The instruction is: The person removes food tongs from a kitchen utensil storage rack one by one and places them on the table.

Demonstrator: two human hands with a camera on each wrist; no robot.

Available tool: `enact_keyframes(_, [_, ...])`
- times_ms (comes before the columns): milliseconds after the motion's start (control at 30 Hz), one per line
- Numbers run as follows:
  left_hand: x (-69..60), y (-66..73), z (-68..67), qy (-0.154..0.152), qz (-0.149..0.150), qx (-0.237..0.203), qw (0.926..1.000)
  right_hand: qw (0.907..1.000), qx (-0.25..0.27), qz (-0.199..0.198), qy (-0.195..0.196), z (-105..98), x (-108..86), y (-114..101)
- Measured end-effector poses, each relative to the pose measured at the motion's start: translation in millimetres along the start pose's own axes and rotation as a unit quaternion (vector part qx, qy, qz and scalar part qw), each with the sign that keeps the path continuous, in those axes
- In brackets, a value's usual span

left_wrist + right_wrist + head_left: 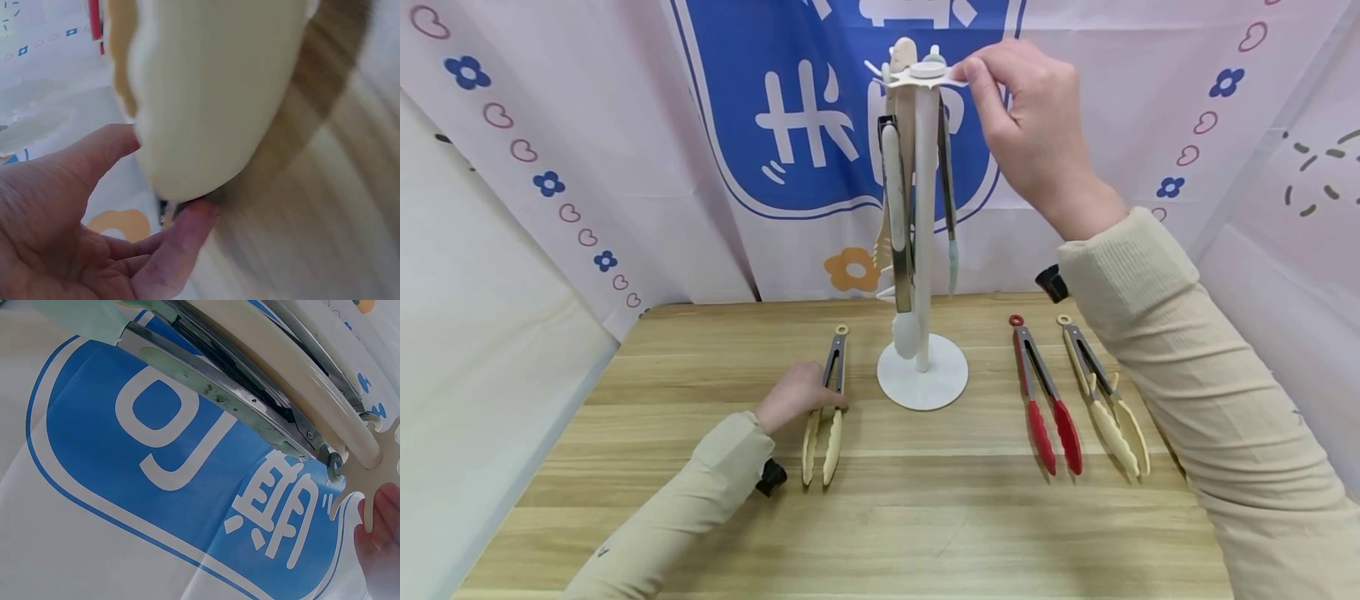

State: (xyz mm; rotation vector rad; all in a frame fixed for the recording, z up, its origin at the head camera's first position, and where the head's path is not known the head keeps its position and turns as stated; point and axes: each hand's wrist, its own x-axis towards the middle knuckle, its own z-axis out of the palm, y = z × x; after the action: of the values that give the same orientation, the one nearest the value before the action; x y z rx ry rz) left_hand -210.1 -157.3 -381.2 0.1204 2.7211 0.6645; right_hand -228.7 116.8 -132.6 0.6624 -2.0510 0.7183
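A white stand [927,208] with a round base holds several hanging utensils, among them green-handled tongs [219,394]. The right hand [1033,125] pinches one arm of the stand's top hook ring; its fingertips show at the ring's edge in the right wrist view [382,540]. On the table left of the stand lie cream-tipped tongs [832,446], their tips toward the near edge. The left hand [801,396] grips them around the middle, thumb and fingers on either side. In the left wrist view a cream tong tip [206,94] fills the middle, above the hand [94,219].
Red tongs [1037,392] and a second cream pair [1108,400] lie side by side on the wooden table [925,517], right of the stand. A printed cloth [805,167] hangs behind the table.
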Motion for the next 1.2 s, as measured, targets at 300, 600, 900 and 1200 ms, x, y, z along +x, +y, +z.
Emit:
enact_keyframes(300, [5.7, 14.2, -16.0, 0.027, 0.059, 0.019, 0.9977, 1.0, -0.002, 0.003, -0.004, 0.0, -0.7, -0.9])
enact_keyframes(600, [14.0, 37.8, -34.4, 0.111, 0.163, -0.043, 0.9793, 1.0, 0.001, -0.005, 0.003, 0.7, -0.8, -0.2])
enact_keyframes(900, [18.2, 57.8, -47.3, 0.18, 0.246, -0.134, 0.9431, 0.9999, 0.001, -0.007, 0.007, 1.1, -0.7, 0.0])
enact_keyframes(1200, [20.5, 75.9, -53.6, 0.184, 0.278, -0.191, 0.9232, 0.9999, -0.003, -0.009, 0.007, 1.2, -1.4, 0.2])
